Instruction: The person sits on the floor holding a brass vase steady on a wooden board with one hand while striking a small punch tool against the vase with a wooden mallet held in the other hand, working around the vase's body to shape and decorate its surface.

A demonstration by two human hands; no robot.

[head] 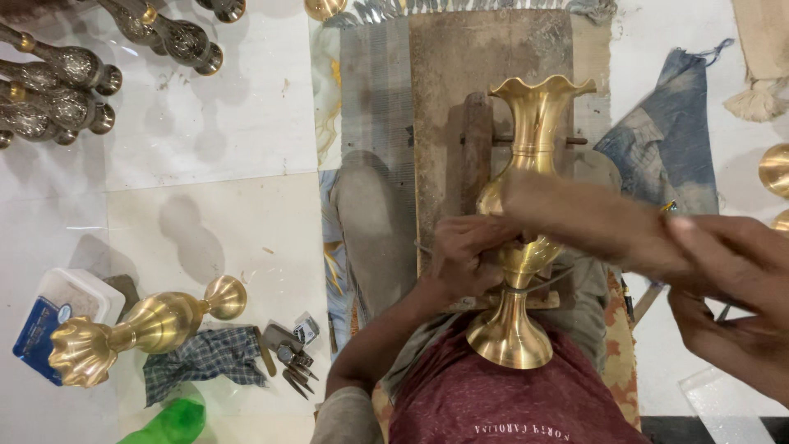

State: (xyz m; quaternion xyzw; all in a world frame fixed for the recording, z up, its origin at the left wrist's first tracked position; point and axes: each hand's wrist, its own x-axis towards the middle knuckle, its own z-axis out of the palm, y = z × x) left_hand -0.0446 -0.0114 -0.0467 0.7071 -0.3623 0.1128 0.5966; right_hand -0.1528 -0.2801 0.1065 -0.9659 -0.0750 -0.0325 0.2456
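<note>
The left hand [463, 251] curls around the waist of a polished, fluted brass vase [526, 164]; the right hand [723, 296] grips a blurred wooden mallet [583, 218] over it.

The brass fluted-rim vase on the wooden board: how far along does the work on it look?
Done: dark decorated vases lie at upper left. In hand: the brass fluted-rim vase lies on the worn wooden board, left hand against its body, right hand swinging a blurred wooden stick. Left: a plain brass vase lies on the floor.
</note>
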